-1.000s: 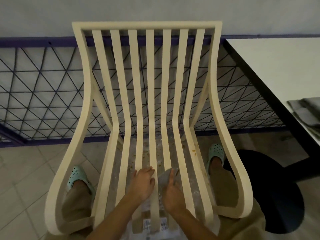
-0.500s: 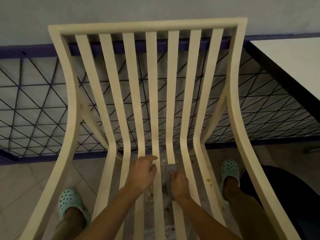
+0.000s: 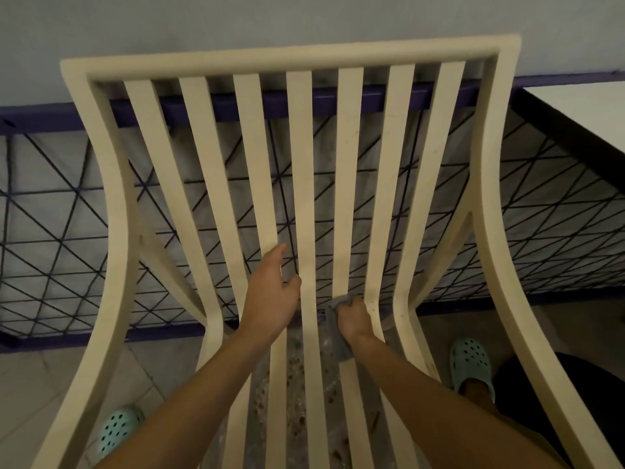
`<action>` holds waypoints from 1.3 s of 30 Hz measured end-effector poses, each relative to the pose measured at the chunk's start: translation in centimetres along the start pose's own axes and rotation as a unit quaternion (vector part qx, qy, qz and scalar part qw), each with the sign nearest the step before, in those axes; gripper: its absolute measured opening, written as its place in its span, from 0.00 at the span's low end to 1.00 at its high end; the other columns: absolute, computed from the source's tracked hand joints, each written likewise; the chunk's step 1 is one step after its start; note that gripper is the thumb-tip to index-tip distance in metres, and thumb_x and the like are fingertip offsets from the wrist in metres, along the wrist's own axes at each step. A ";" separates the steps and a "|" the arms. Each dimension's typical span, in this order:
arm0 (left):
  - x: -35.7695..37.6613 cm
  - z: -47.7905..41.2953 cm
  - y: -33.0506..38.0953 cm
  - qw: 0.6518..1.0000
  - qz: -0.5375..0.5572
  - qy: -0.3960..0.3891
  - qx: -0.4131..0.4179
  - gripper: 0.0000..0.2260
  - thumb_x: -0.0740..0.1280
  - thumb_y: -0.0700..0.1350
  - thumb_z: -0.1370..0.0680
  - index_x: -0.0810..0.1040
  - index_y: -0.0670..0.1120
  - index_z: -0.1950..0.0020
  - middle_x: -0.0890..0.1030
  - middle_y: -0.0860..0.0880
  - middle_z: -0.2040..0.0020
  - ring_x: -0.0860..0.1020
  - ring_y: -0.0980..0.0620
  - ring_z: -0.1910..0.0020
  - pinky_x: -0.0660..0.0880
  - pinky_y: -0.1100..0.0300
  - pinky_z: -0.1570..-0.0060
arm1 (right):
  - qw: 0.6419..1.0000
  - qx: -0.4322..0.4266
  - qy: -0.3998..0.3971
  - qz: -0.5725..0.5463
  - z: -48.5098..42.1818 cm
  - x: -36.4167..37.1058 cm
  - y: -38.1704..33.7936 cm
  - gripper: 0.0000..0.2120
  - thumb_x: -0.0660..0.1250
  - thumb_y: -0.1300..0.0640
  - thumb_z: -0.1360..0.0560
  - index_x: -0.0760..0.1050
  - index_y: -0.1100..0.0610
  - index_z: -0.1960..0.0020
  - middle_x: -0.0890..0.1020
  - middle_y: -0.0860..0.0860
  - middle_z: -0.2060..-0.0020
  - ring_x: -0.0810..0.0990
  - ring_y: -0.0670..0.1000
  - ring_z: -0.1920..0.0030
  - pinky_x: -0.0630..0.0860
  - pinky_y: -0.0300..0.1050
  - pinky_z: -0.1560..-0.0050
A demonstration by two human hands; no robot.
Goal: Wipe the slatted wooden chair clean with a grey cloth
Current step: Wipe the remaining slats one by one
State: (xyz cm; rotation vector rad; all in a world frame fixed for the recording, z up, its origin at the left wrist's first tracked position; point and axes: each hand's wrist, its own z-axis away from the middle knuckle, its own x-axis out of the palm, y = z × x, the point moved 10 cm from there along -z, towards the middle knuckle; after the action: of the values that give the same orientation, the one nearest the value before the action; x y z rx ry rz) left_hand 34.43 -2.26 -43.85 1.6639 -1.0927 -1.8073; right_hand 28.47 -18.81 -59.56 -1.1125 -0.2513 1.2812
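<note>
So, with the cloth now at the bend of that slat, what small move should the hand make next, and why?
Probably slide the right hand with the grey cloth upward along the slat it grips. The cloth sits at the seat bend, and small dark specks show higher on that slat. The left hand already steadies a neighbouring slat.

I saw a dim, flat-lit view; the chair (image 3: 297,184) frame bowed outward toward the edges from wide-angle distortion, slightly soft throughout.
</note>
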 end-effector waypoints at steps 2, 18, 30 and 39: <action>0.1 -0.5 0.3 0.999 0.028 -0.010 -0.016 0.25 0.62 0.38 0.20 0.61 0.46 0.23 0.68 0.50 0.26 0.66 0.53 0.28 0.65 0.55 0.30 | 0.999 -0.034 0.008 0.019 -0.2 -0.4 -1.3 0.10 0.56 0.62 0.20 0.73 0.63 0.44 0.78 0.56 0.50 0.77 0.58 0.46 0.72 0.46 0.46; 0.0 -2.2 3.5 0.997 0.055 -0.044 -0.015 0.24 0.62 0.37 0.21 0.66 0.54 0.26 0.71 0.63 0.45 0.72 0.62 0.45 0.63 0.82 0.60 | 0.956 -0.289 0.018 -0.051 2.8 -6.8 -15.7 0.04 0.61 0.55 0.19 0.73 0.52 0.45 0.79 0.47 0.54 0.77 0.43 0.54 0.73 0.32 0.56; -3.8 -6.0 10.5 0.991 0.128 0.013 0.044 0.16 0.57 0.50 0.17 0.69 0.53 0.28 0.76 0.54 0.36 0.73 0.54 0.37 0.68 0.59 0.39 | 0.918 -0.370 0.041 -0.138 6.1 -12.2 -28.9 0.04 0.58 0.54 0.18 0.69 0.50 0.44 0.77 0.44 0.54 0.75 0.39 0.56 0.72 0.30 0.57; -3.9 -7.8 9.6 0.963 0.266 0.014 -0.039 0.23 0.57 0.54 0.17 0.62 0.48 0.23 0.66 0.49 0.25 0.64 0.51 0.27 0.58 0.58 0.28 | 0.920 -0.347 0.045 -0.178 6.1 -12.5 -29.1 0.08 0.56 0.49 0.18 0.70 0.49 0.43 0.78 0.48 0.50 0.76 0.45 0.50 0.72 0.39 0.51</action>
State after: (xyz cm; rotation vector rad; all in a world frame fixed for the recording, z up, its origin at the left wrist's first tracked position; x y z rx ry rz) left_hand 40.94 -6.78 -33.57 1.1939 -1.2861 -1.4488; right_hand 38.34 -22.74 -29.09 -1.6264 -0.8469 0.8163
